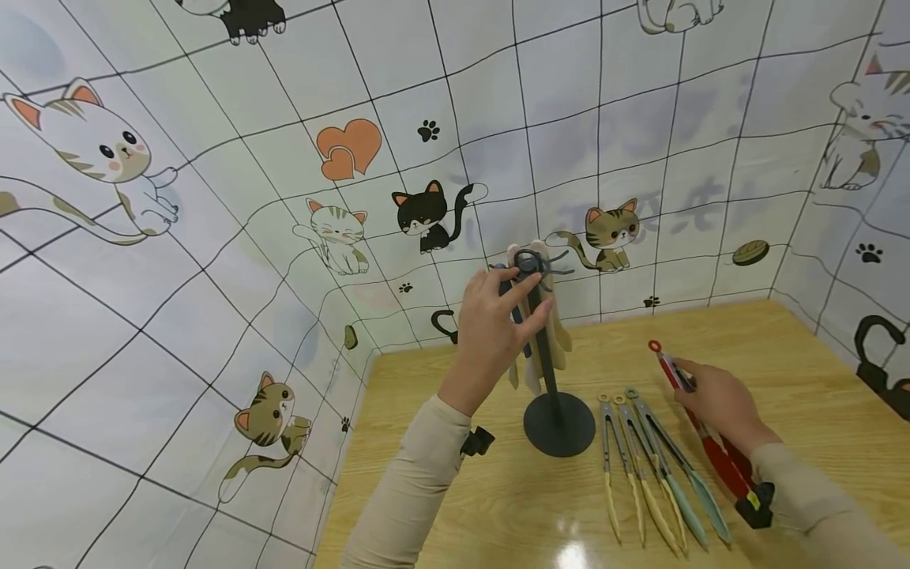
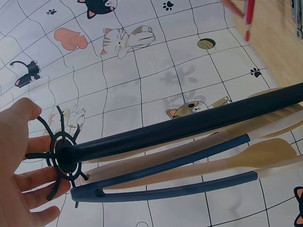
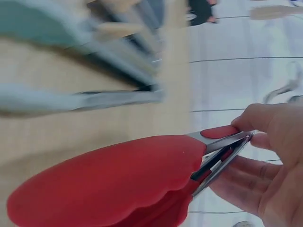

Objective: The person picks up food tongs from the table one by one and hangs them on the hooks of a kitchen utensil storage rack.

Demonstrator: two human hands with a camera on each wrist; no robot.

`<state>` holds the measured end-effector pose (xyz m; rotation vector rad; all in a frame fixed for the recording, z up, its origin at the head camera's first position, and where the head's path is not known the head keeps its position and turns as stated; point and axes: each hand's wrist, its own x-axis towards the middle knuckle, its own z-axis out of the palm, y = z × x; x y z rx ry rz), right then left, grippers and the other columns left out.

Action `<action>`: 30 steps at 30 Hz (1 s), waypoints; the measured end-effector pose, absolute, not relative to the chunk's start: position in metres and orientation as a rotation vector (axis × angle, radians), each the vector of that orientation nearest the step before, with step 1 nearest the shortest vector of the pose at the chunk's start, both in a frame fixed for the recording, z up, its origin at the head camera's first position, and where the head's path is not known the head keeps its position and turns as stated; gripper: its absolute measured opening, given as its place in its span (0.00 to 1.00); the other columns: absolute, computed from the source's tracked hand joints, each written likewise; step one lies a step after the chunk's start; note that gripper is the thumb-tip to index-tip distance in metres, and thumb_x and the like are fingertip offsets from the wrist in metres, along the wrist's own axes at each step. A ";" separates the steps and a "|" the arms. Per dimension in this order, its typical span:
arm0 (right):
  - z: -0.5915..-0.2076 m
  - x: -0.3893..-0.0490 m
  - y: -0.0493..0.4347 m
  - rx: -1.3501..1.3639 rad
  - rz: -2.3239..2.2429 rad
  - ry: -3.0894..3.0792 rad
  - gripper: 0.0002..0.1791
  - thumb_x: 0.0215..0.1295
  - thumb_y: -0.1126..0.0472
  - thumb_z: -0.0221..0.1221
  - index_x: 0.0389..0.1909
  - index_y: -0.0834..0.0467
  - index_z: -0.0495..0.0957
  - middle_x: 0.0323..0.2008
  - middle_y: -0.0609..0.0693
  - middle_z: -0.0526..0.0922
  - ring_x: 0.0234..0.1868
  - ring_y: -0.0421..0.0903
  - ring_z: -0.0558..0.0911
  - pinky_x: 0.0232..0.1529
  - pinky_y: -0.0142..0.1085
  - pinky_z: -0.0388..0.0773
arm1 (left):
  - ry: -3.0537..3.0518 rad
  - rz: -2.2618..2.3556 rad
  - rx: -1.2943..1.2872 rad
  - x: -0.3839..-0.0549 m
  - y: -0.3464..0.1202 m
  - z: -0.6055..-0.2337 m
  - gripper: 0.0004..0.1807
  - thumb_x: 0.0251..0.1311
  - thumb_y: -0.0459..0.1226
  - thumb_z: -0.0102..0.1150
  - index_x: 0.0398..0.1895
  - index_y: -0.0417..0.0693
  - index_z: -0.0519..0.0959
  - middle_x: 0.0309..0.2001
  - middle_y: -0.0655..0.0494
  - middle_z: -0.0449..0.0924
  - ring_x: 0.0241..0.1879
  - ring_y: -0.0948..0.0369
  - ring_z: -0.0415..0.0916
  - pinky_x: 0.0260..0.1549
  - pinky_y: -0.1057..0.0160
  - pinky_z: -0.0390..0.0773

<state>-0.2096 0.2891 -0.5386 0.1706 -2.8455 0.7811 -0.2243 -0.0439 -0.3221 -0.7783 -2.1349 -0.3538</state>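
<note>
A black utensil stand [image 1: 546,356] rises from a round base, with a ring of hooks [image 2: 64,153] at its top. My left hand [image 1: 494,320] is at that ring, its extended, spread fingers [image 2: 35,182] touching the hooks. From the hooks hang beige utensils [image 1: 558,316] and a blue-armed pair of tongs [image 2: 161,194]. My right hand [image 1: 721,399] pinches red tongs [image 3: 109,182] near their hinged end, thumb on one side and fingers on the other. The red heads point towards me, low over the table.
Left of the red tongs lie two pairs of tongs with pale yellow tips [image 1: 657,514] and one pair with green tips [image 1: 711,498]. The wooden table [image 1: 441,458] meets a wall covering [image 1: 455,111] printed with cats, close behind the stand.
</note>
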 end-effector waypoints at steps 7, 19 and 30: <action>-0.478 -0.218 0.279 0.281 0.845 -2.675 0.33 0.67 0.62 0.61 0.72 0.58 0.65 0.44 0.70 0.83 0.32 0.58 0.85 0.19 0.37 0.74 | -2.130 -0.358 -0.770 -0.224 -0.043 -0.323 0.20 0.64 0.52 0.62 0.55 0.56 0.84 0.50 0.49 0.82 0.54 0.54 0.80 0.63 0.52 0.74; -0.396 -0.213 0.244 0.514 0.962 -2.409 0.36 0.67 0.65 0.62 0.74 0.47 0.64 0.52 0.64 0.82 0.43 0.60 0.85 0.35 0.50 0.85 | -2.138 -0.393 -0.760 -0.223 -0.042 -0.323 0.19 0.64 0.52 0.61 0.54 0.56 0.85 0.50 0.49 0.80 0.53 0.53 0.78 0.56 0.54 0.78; -0.367 -0.214 0.222 0.623 0.980 -2.356 0.38 0.65 0.67 0.62 0.74 0.44 0.63 0.57 0.62 0.81 0.45 0.57 0.86 0.41 0.53 0.85 | -2.150 -0.342 -0.721 -0.218 -0.040 -0.322 0.22 0.63 0.56 0.61 0.53 0.57 0.85 0.50 0.51 0.81 0.51 0.55 0.80 0.52 0.56 0.81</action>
